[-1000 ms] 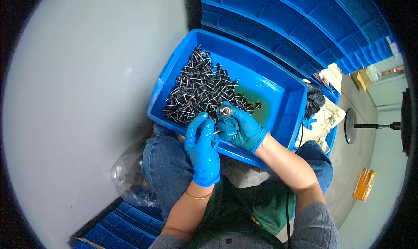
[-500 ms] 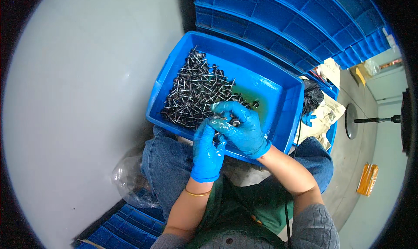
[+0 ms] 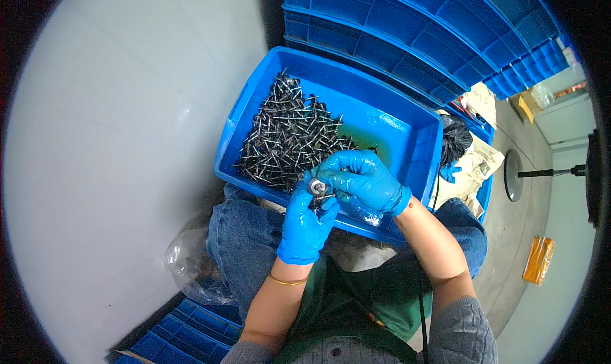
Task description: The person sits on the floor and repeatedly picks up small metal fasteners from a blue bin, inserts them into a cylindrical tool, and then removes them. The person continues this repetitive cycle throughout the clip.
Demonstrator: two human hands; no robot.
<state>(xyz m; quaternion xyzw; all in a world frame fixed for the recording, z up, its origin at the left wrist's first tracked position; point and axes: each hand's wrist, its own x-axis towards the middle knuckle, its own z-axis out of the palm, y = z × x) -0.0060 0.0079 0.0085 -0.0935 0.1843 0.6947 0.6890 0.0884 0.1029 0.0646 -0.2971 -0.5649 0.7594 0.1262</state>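
My left hand (image 3: 301,230), in a wet blue glove, is closed around a small metal shaft part with a round head (image 3: 317,187). The head faces up, pale ring and dark rim showing; more dark metal sits below it between the fingers. Gloved in blue too, my right hand (image 3: 374,184) has its fingers bent in a pinch beside that head. What its fingertips hold, if anything, is hidden. Both hands are over the near side of a blue plastic tub (image 3: 382,119). A heap of similar dark shaft parts (image 3: 280,135) fills the tub's left side.
Brownish liquid (image 3: 366,136) lies on the tub floor beside the heap. Stacked blue crates (image 3: 388,33) rise behind the tub. A pale wall (image 3: 140,141) is at the left. Right of the tub are a black plastic bag (image 3: 455,141) and cream-coloured sheets (image 3: 474,166).
My right hand has shifted slightly right and down, its fingers drawn closer to a pinch. The round head in my left hand now shows plainly.
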